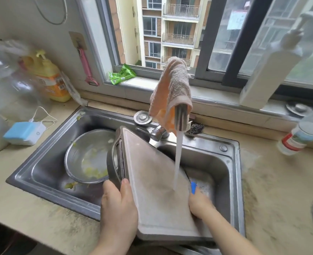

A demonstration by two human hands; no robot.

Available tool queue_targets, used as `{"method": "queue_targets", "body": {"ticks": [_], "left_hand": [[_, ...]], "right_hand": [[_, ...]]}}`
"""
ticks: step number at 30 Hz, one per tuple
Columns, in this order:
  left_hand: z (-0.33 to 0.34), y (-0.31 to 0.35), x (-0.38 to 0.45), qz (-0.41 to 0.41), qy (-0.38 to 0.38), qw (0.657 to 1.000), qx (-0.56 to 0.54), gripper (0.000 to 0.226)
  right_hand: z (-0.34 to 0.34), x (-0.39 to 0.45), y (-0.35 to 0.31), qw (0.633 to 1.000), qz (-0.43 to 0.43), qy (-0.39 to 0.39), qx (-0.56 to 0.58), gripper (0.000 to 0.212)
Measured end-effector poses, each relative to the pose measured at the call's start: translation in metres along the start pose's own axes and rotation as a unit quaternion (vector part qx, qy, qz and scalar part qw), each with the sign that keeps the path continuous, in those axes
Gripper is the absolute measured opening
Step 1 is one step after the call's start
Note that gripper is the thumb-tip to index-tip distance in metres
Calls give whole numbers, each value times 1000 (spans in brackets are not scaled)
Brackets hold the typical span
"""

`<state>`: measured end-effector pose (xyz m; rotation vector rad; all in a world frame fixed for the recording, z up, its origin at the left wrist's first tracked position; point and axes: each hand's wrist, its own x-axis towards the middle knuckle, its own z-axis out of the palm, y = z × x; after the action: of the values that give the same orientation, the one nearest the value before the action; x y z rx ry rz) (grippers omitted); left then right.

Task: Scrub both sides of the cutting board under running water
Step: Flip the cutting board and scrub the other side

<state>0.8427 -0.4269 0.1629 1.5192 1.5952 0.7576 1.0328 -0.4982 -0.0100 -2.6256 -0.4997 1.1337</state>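
The board (157, 192) stands tilted over the sink (231, 173), its broad pale face up and its handle end pointing away toward the tap (180, 116). The left grip (118, 208) grasps the board's left edge, thumb lying on the top face just below the handle slot, the other fingers hidden behind it. The right grip (200, 203) sits at the board's right edge, well across from the left one, clenched around something with a blue tip (193, 187) that sticks up just above it; what that thing is cannot be told, as the hand is blurred. Between the two grips, nearer the right one, the water (177, 159) falls from the tap and strikes the board's face. A pink cloth (172, 89) is draped over the tap, above and beyond both grips. Beyond the left grip, a steel bowl (86, 157) with pale green scraps lies in the left basin, partly behind the board. Far left of that grip, on the counter (23, 196), stand a yellow bottle (49, 78) and a small blue and white box (24, 132). Far right of the right grip, a blurred bottle (299, 137) rests on the counter.
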Motion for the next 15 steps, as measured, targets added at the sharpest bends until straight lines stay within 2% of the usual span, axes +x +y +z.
{"method": "queue_targets", "body": {"ticks": [2, 6, 8, 10, 13, 15], "left_hand": [[-1, 0, 1, -9, -5, 1000, -9, 28], [0, -5, 1, -3, -21, 999, -28, 27], [1, -7, 0, -2, -25, 999, -27, 27], [1, -9, 1, -3, -31, 999, -24, 27], [0, -11, 1, -1, -37, 999, -25, 27], [1, -12, 1, 3, -38, 999, -20, 26]], "right_hand": [[-8, -46, -23, 996, -70, 5, -48, 52], [-17, -155, -56, 970, -244, 8, 2, 53], [-8, -176, -51, 958, -286, 16, 0, 59], [0, -167, -25, 965, -259, 33, -8, 59], [-6, -112, 33, 990, -90, -6, -107, 55], [-18, -83, 43, 984, 3, -29, -178, 53]]}}
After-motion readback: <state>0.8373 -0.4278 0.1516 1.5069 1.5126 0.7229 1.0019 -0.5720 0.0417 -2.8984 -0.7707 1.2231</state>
